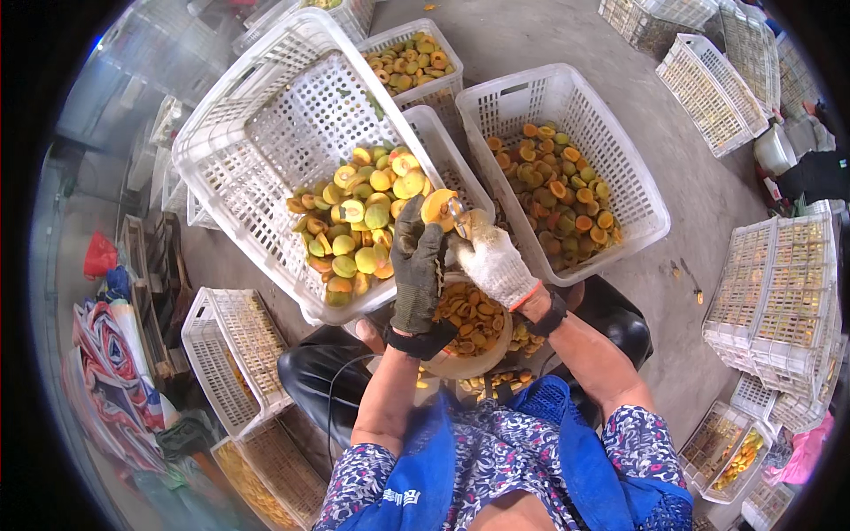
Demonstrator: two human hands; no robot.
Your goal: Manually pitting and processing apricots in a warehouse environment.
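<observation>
My left hand (418, 265), in a dark dirty glove, holds an orange-fleshed fruit half (438, 209) near the low rim of a tilted white plastic crate (265, 259). My right hand (495, 259), in a whitish knit glove, grips a small metal tool (459, 216) whose looped end touches the fruit. Yellow-green whole and cut fruits (358, 212) lie in the low part of that crate. Beneath my hands a round tub (488, 364) holds small orange-brown pieces (470, 318). The tool's handle is mostly hidden by my fingers.
Right of the hands stands a white crate (617, 133) of cut fruit halves; another fruit-filled crate (425, 30) is behind. Stacked crates (773, 285) stand at right, more crates (232, 358) at lower left, beside wooden pallets (149, 299). A person's dark sleeve (810, 176) shows far right.
</observation>
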